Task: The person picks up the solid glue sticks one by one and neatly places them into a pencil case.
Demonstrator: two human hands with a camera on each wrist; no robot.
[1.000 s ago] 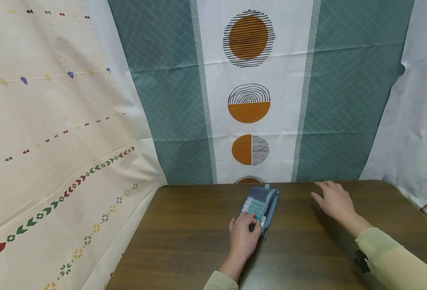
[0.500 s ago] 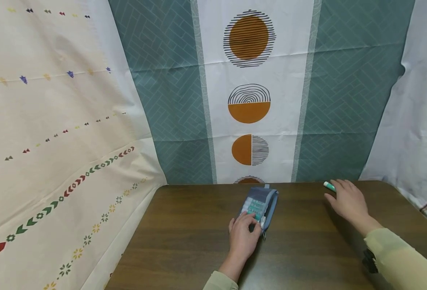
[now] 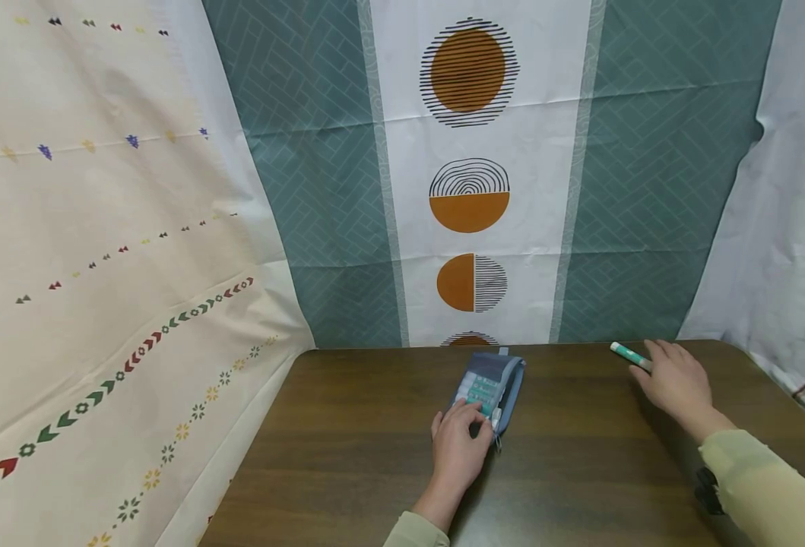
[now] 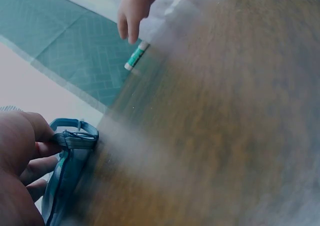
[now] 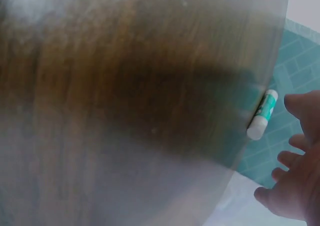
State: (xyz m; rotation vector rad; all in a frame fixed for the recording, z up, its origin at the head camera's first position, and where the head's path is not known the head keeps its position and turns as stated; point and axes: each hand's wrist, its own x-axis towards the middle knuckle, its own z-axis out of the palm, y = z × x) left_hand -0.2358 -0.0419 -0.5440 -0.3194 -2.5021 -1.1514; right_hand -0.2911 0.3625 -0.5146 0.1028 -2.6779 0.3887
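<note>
A small blue zip pouch (image 3: 489, 368) lies near the table's far edge, with white and teal items showing through its see-through front. My left hand (image 3: 457, 453) holds it at the near end; in the left wrist view, thumb and finger pinch the pouch (image 4: 69, 168) by its zip edge. To the right, a white and green glue stick (image 3: 626, 352) lies on its side close to the far edge. Just right of it is my right hand (image 3: 679, 386), fingers loosely spread. The right wrist view shows a gap between that hand (image 5: 305, 151) and the glue stick (image 5: 265, 113).
The brown wooden table (image 3: 347, 456) meets a green and white curtain (image 3: 470, 243) along its back edge. A cream patterned cloth (image 3: 135, 266) hangs at the left, and a white cloth (image 3: 771, 266) at the right.
My right hand has moved right, away from the glue stick, which was hidden at first and now shows most of its length. The left hand and pouch have stayed in place.
</note>
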